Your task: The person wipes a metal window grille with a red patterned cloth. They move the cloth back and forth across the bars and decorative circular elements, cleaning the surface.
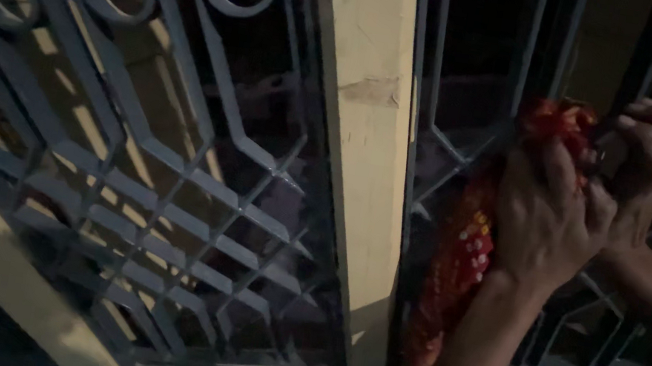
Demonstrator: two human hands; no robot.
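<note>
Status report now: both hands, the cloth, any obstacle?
Left hand gripping the red spotted cloth. Right hand pinching its top against the grey metal window grille. Nothing blocking; cream window post at left.

Both hands [591,193] gripping red cloth [466,256] at window grille [172,177].

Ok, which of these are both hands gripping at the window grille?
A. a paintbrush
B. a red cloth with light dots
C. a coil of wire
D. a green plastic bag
B: the left hand and right hand are bunched around a red cloth with light dots, which hangs down along the grey metal grille.
</note>
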